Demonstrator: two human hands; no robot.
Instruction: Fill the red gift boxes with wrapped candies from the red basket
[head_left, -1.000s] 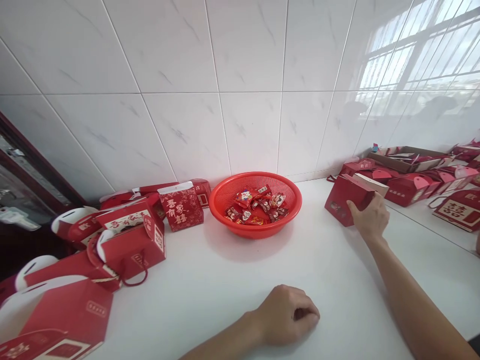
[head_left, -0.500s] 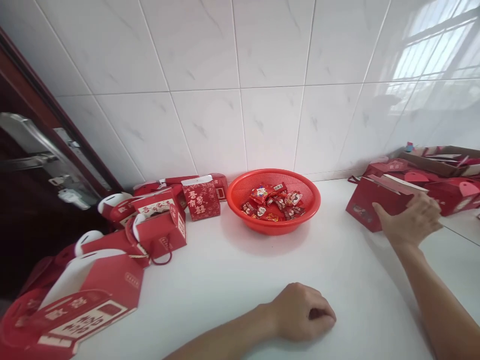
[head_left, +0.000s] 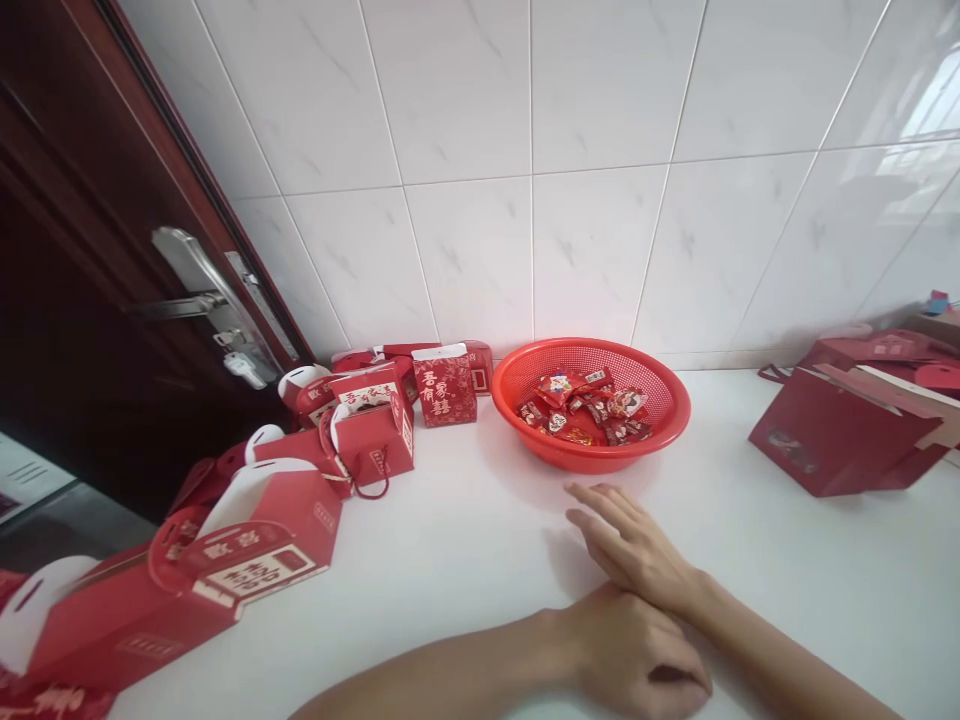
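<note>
Two bare hands, both empty, lie just in front of the red mesh basket (head_left: pixel 660 385) on the white counter (head_left: pixel 787 600). Your right hand (head_left: pixel 634 545) is the nearer, open and flat, its fingers pointing up-left at the basket's front rim, tips just short of touching it. Your left hand (head_left: pixel 630 650) is loosely curled, grasping nothing, and touches your right wrist lying across it. Wrapped candies (head_left: pixel 581 410) sit inside the basket. Red gift boxes (head_left: pixel 375 440) stand left of the basket; a tilted red gift box (head_left: pixel 840 430) sits well right of it.
</note>
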